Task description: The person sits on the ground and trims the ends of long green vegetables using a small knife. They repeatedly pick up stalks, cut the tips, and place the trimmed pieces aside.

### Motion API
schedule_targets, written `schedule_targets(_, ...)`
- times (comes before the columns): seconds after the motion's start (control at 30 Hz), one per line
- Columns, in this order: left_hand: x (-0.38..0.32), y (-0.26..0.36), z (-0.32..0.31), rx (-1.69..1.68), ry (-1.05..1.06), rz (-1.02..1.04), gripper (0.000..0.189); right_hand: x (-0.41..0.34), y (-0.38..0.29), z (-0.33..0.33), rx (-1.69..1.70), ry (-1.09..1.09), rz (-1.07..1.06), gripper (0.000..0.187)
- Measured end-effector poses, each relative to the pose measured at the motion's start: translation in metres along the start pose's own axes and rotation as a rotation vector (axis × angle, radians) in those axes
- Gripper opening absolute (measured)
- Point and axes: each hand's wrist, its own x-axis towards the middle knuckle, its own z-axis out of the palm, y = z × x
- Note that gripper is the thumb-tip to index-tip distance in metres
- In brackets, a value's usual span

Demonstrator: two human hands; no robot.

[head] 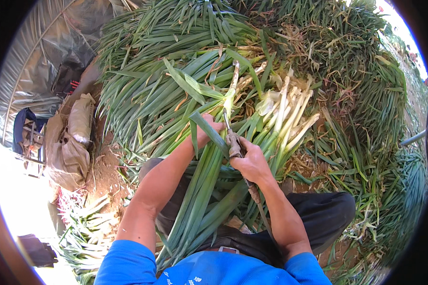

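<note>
My left hand (208,130) is closed around a large green onion stalk (229,101), its root end pointing away from me and its long leaves running down over my lap. In my right hand (251,160) is an air blow gun (232,140) with a thin metal nozzle, its tip at the stalk's pale shaft. A hose (264,219) runs from the gun back toward my waist. Just right of the gun lie several green onions with bare white shafts (281,107). Unpeeled green onions (146,96) with dirty roots are heaped beyond my left hand.
A large pile of green onions (360,78) rises at the right. Brown sacks (69,153) lie on the soil at the left, near plastic sheeting (32,53). More white-shafted onions (89,242) lie at the lower left. Loose leaves and dry peelings surround my knees.
</note>
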Motion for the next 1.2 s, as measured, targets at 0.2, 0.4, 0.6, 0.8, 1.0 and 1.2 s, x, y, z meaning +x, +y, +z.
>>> schedule_targets(0.2, 0.002, -0.028, 0.016, -0.363, 0.026, 0.067, 0.040, 0.001, -0.001, 0.008, -0.126, 0.054, 0.082, 0.052)
schedule_targets(0.4, 0.016, -0.033, 0.026, -0.467, 0.100, -0.053, 0.041, 0.020, -0.002, 0.007, -0.209, 0.115, 0.053, 0.056)
schedule_targets(0.6, 0.012, -0.036, 0.017, -0.471, 0.091, -0.109, 0.056, 0.076, 0.002, -0.002, -0.354, 0.124, 0.060, 0.054)
schedule_targets(0.8, 0.010, -0.045, 0.026, -0.478, 0.171, -0.015, 0.063, 0.145, 0.026, -0.010, -0.442, 0.147, -0.002, 0.055)
schedule_targets(1.0, -0.010, -0.017, 0.011, -0.344, 0.150, -0.086, 0.069, 0.209, 0.031, -0.019, -0.489, 0.215, 0.006, 0.047)
schedule_targets(1.2, -0.009, -0.023, 0.020, -0.289, 0.147, -0.115, 0.073, 0.261, 0.062, -0.035, -0.466, 0.270, -0.055, 0.037)
